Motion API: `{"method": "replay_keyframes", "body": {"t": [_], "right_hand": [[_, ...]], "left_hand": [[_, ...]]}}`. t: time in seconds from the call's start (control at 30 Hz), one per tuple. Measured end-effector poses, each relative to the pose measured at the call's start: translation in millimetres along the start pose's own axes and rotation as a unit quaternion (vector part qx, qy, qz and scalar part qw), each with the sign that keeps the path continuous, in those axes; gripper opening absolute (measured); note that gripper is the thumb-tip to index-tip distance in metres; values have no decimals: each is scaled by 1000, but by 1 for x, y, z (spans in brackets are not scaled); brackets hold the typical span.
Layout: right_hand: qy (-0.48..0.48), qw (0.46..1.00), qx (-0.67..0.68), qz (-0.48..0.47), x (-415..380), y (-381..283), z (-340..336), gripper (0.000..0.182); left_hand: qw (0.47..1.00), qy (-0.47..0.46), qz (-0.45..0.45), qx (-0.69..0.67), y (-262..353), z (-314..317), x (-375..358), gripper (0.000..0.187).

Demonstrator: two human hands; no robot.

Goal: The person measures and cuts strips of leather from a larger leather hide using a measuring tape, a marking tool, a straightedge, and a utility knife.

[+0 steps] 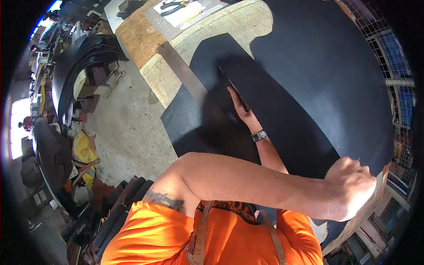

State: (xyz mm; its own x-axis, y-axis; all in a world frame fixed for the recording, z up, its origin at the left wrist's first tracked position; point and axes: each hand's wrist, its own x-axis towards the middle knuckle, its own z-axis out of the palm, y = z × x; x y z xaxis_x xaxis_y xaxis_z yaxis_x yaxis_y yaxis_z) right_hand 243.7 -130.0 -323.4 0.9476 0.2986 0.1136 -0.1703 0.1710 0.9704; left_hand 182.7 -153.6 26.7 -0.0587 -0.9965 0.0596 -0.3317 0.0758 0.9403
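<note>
My left arm reaches across my body, and my left hand (351,187) is closed in a fist over the right edge of a large black leather-like sheet (335,79). A tiny bright tip shows above its knuckles; the rest of what it holds is hidden. My right hand (240,106), with a watch (259,136) on the wrist, grips a thin, dark, pointed tool (229,81) seen nearly edge-on. Beneath this hand lie dark sheet material and shadow. A long flat metal straightedge (183,70) runs diagonally over the black material, close to the right hand.
Black-handled pliers (174,6) and a yellow pencil-like tool (191,19) lie at the table's far end. Dark hides (84,57) hang over a stand at left. Wire mesh racking (388,57) borders the right. A tape measure (201,229) hangs around my neck.
</note>
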Motion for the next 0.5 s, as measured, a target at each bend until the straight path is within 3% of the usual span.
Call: {"method": "replay_keyframes", "body": {"t": [0.1,0.17,0.27,0.3,0.33,0.4,0.43,0.5], "right_hand": [[11,982,169,87,6,-3,7,51],[-26,934,324,150,16,-19,0,53],[-15,943,302,142,21,-3,9,53],[-39,989,136,47,28,11,15,53],[-61,996,-36,-49,38,29,22,53],[-69,980,-157,-102,48,23,26,53],[-57,991,-106,-63,51,10,23,53],[-68,977,-181,-85,57,-3,22,53]], "left_hand": [[1000,0,5,-1,5,-7,1,4],[1000,-19,-2,-5,7,-14,2,3],[999,13,-33,15,19,-26,-2,4],[1000,10,-25,-5,18,-22,1,3],[1000,7,-17,-23,14,-17,7,3],[999,-7,-27,-46,14,-13,13,3],[999,-2,-30,-30,19,-22,12,3],[999,-18,-25,-24,20,-25,17,10]]}}
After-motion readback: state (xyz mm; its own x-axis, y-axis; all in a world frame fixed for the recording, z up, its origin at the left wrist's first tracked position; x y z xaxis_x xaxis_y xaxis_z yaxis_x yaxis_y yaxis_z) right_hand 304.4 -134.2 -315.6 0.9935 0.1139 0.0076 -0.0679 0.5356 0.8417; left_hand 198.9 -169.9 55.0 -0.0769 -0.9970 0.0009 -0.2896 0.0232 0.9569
